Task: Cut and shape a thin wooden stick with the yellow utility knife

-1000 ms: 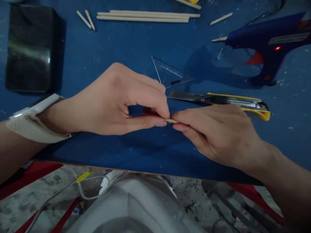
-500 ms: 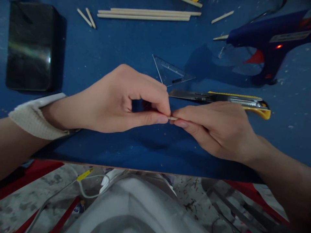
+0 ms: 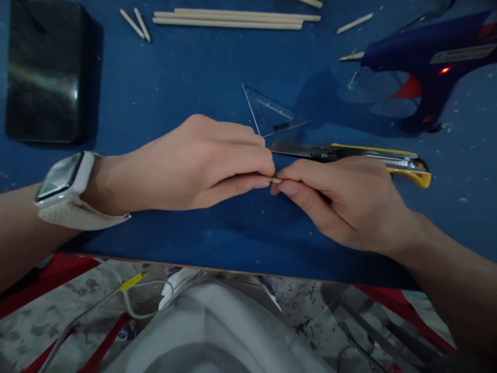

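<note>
Between my two hands is a short, thin wooden stick (image 3: 275,180), of which only a small piece shows. My left hand (image 3: 202,163), with a watch on its wrist, pinches one end between thumb and fingers. The other end sits in the closed thumb and fingertips of my right hand (image 3: 337,199). Just behind my right hand lies a yellow and black utility knife (image 3: 373,155) with its blade out, pointing left. A clear set square (image 3: 272,114) lies flat beyond my fingers.
A dark blue glue gun (image 3: 411,62) with a lit red light is at the right. Long wooden sticks (image 3: 233,20) lie at the back, with two short sticks (image 3: 134,24) left of them and one short stick (image 3: 354,23) right. A black box (image 3: 42,72) stands left.
My left hand has rolled over, so its back and the watch face now show, and its fingers have closed up. Both hands still pinch the stick.
</note>
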`<state>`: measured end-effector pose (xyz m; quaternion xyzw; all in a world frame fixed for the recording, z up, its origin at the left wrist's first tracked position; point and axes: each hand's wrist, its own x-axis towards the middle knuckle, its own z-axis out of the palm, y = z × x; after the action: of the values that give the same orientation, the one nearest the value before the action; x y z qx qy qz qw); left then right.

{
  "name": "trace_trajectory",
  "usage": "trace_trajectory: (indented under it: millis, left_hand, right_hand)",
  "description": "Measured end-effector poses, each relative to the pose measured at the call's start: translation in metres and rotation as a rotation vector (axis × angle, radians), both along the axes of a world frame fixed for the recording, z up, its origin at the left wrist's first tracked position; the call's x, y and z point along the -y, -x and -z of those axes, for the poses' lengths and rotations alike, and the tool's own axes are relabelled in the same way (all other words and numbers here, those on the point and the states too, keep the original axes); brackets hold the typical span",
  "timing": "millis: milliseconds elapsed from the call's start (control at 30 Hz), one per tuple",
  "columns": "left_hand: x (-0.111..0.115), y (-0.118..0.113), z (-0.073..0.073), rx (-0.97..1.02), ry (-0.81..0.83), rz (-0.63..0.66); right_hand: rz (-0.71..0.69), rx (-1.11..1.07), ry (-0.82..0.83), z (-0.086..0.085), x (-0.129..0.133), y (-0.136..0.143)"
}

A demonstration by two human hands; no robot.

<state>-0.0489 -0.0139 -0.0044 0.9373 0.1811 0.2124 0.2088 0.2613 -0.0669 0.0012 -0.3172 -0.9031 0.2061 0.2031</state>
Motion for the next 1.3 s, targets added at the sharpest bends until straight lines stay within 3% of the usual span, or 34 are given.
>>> trace_trajectory:
  millis: [133, 900, 1133, 1300]
  left_hand:
    - [0.001, 0.003, 0.005, 0.004, -0.053, 0.021]
    - [0.000, 0.001, -0.004, 0.013, 0.010, 0.035]
    - [-0.002, 0.002, -0.004, 0.080, 0.127, 0.040]
    - [0.001, -0.002, -0.009, 0.032, -0.014, 0.040]
  right_hand:
    - [-0.038, 0.038, 0.004, 0.001, -0.002, -0.003]
    - [-0.081, -0.043, 0.057, -0.003, -0.009, 0.000]
    - [-0.114, -0.073, 0.141, -0.006, -0.012, 0.001]
    - [-0.076, -0.073, 0.103, -0.005, -0.007, 0.003]
